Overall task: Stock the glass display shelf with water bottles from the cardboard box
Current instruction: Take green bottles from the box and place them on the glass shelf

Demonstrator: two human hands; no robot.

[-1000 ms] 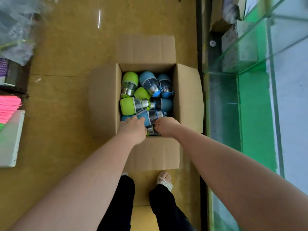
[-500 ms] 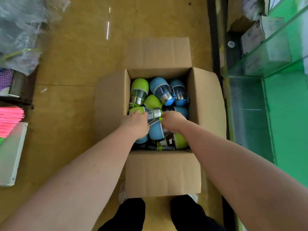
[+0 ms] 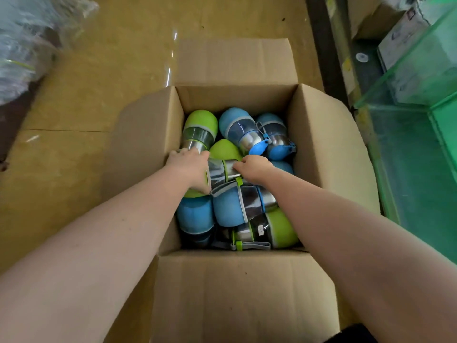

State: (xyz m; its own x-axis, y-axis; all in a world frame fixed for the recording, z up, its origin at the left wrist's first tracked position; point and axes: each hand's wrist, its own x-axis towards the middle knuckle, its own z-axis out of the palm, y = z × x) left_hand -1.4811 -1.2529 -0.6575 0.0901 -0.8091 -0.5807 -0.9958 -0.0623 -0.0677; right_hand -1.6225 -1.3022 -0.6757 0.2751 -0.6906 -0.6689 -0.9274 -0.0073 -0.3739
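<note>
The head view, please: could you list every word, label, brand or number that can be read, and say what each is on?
No text here can be read.
White sticker on the green bottle at the near end of the cardboard box: dark marks, too small to read.
Printed carton behind the glass display shelf: a round mark and lines of print, too blurred to read.
The other bottles and the box flaps show no lettering.
</note>
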